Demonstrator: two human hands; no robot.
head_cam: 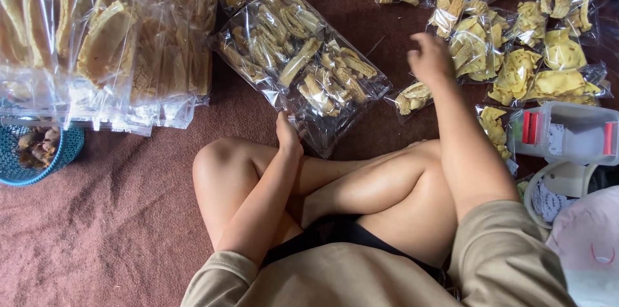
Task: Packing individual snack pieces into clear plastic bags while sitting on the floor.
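Small snack bag [412, 97] lies on the carpet just near of my right hand [429, 59], which hovers loosely curled, holding nothing; my left hand [288, 134] rests on the big bundle [303, 65], farther off.

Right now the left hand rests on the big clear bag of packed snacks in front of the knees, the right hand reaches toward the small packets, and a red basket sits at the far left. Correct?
Not quite: the basket at the far left is teal blue, not red, as the head view shows. The rest holds: the left hand rests on the big clear bag, and the right hand reaches toward the small packets.
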